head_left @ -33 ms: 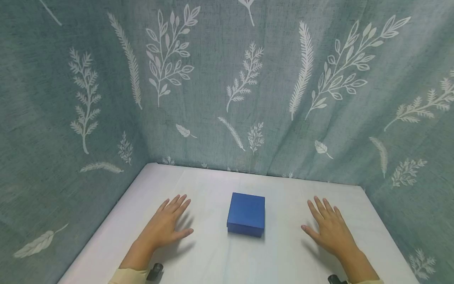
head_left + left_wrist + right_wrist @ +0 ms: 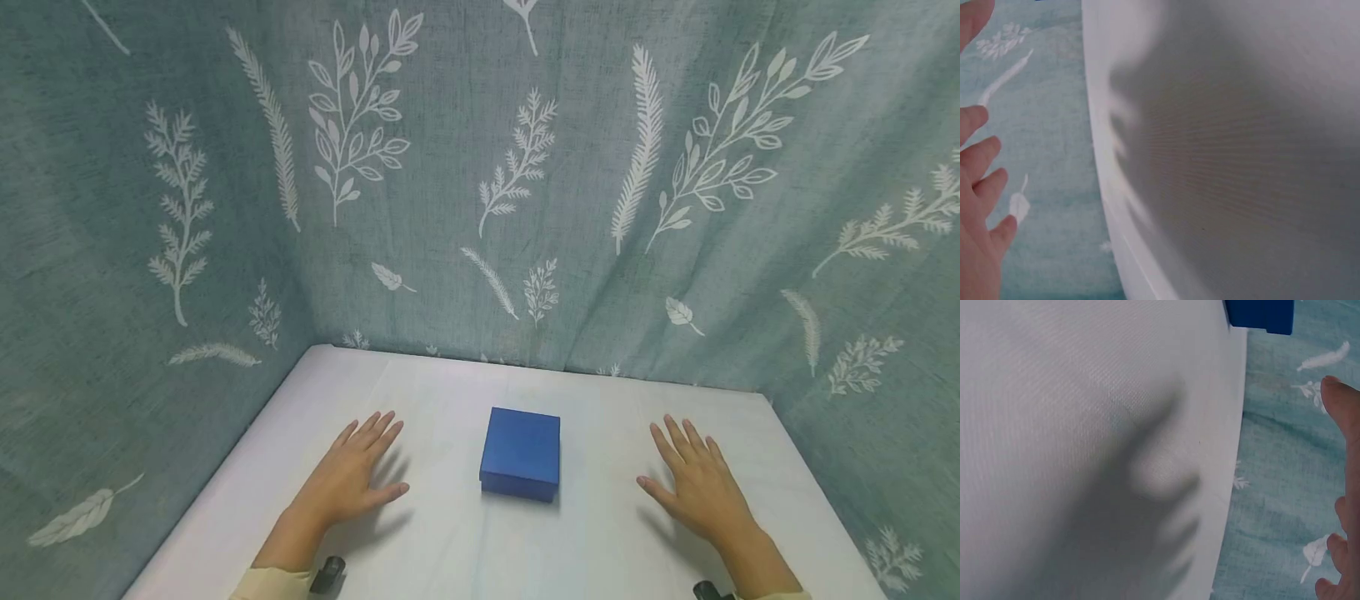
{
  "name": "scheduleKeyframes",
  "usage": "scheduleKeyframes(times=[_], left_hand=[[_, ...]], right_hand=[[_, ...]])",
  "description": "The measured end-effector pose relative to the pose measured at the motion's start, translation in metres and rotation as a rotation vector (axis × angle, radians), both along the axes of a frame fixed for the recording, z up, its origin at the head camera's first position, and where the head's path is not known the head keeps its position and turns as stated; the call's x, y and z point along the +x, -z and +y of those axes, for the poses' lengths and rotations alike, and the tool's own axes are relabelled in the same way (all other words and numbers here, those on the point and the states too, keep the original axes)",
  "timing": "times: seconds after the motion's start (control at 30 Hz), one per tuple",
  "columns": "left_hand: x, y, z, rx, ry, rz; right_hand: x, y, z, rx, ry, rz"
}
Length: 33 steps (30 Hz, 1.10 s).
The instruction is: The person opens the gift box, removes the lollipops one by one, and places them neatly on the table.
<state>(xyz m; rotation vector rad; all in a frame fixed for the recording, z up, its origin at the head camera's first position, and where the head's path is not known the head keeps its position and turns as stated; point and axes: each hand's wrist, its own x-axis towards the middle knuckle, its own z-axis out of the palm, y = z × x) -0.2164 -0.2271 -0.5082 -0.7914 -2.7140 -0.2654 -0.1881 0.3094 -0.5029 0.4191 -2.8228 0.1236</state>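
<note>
A blue lidded box [image 2: 521, 450] stands on the white table [image 2: 450, 550], between the two hands. To its left, my left hand [image 2: 348, 475] hovers palm down, fingers straight and thumb spread, casting a shadow on the cloth. My right hand [image 2: 697, 483] is held the same way on the right side, apart from the box. Neither hand touches anything. Fingertips of the left hand [image 2: 982, 169] show at the edge of the left wrist view. In the right wrist view, a corner of the box [image 2: 1260, 314] appears above the thumb of the right hand [image 2: 1341, 406].
A grey-green curtain [image 2: 450, 167] with white leaf prints rises behind the table and along both sides. Small dark devices sit at the wrists, one near the left cuff [image 2: 327, 575] and another near the right.
</note>
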Motion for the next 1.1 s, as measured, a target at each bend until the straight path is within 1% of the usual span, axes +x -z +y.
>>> scheduleKeyframes(times=[0.1, 0.2, 0.3, 0.4, 0.53, 0.6, 0.67, 0.8, 0.9, 1.0, 1.1], left_hand=[[-0.002, -0.001, 0.0, -0.003, -0.002, 0.0], [-0.001, -0.002, 0.0, 0.004, 0.0, 0.004], [-0.002, -0.003, 0.002, 0.025, 0.007, 0.016], [-0.002, -0.002, 0.005, 0.045, 0.009, 0.028], [-0.003, 0.003, 0.01, 0.061, -0.013, 0.035], [-0.004, 0.005, 0.013, 0.068, -0.023, 0.037], [-0.007, 0.007, 0.018, 0.077, -0.022, 0.038], [-0.012, 0.007, 0.03, 0.109, -0.019, 0.029], [-0.014, 0.004, 0.039, 0.149, -0.025, -0.002], [-0.017, 0.001, 0.051, 0.189, -0.042, -0.075], [-0.021, 0.0, 0.066, 0.237, -0.067, -0.168]], right_hand=[[-0.003, 0.0, 0.0, -0.004, -0.004, -0.005], [-0.002, 0.0, -0.001, -0.011, -0.009, 0.005], [-0.003, 0.0, -0.002, -0.034, -0.006, 0.006], [-0.004, 0.0, -0.005, -0.067, 0.007, -0.023], [-0.005, 0.001, -0.015, -0.116, 0.01, -0.063], [-0.006, 0.002, -0.021, -0.153, 0.013, -0.075], [-0.007, 0.001, -0.026, -0.204, 0.025, -0.094], [-0.011, -0.001, -0.039, -0.318, 0.055, -0.172], [-0.013, -0.001, -0.049, -0.385, 0.066, -0.203], [-0.015, -0.002, -0.06, -0.45, 0.076, -0.199], [-0.018, -0.002, -0.073, -0.534, 0.085, -0.202]])
